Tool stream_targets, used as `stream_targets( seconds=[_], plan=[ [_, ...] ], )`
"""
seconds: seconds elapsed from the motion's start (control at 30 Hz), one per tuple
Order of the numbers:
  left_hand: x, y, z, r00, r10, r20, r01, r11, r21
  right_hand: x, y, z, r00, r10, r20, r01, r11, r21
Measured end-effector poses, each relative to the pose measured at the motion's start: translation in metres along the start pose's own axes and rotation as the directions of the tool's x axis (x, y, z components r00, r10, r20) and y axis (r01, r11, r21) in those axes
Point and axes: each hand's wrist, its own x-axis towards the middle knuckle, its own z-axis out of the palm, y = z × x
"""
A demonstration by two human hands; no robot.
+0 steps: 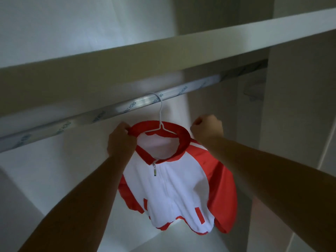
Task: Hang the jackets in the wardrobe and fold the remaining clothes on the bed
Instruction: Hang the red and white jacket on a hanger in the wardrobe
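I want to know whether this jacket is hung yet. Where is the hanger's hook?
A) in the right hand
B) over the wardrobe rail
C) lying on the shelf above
B: the hook of the white hanger loops over the rail, the jacket hangs from it, and the left hand pinches its red collar.

the jacket [174, 190] hangs on a hanger [160, 122] hooked over the rail [101, 113], which runs under the shelf [163, 51]. the left hand [121, 140] grips the collar's left side; the right hand [207, 127] is at its right, fingers curled.
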Motion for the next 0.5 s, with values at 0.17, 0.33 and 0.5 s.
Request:
stream_targets(
  seconds=[0.17,0.33,0.5],
  plan=[
    [0.008,-0.008,-0.013,0.973,0.165,0.159,-0.195,0.961,0.196,-0.007,0.006,0.000,0.962,-0.047,0.270,0.103,0.975,-0.197],
    [0.012,0.002,-0.013,0.948,0.268,0.172,-0.303,0.925,0.230,-0.021,-0.005,0.013,0.933,-0.220,0.285,0.287,0.931,-0.223],
    [0.018,-0.001,-0.023,0.986,0.163,0.043,-0.168,0.940,0.296,-0.016,-0.028,0.003,0.932,-0.342,0.118,0.355,0.928,-0.114]
  ],
)
